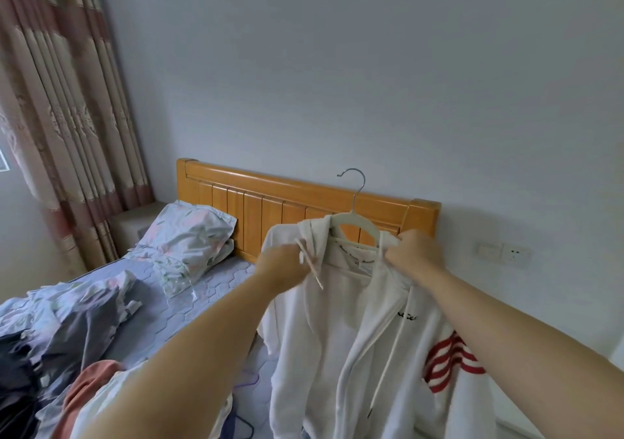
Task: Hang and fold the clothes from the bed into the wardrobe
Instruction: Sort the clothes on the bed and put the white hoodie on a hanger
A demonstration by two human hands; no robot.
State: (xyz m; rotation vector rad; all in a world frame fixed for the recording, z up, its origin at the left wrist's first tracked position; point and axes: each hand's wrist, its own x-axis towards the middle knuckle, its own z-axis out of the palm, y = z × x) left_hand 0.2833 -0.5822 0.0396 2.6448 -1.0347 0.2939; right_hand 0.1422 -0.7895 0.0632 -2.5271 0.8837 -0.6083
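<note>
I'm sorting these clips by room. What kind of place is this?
Most likely a home bedroom: a bed with a wooden headboard and a pillow, long curtains, and a pile of clothes on it beside the white hoodie held on a hanger.

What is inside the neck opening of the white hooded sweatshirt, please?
A white hanger with a silver metal hook; its arm ends are hidden under the white hooded sweatshirt fabric.
</note>
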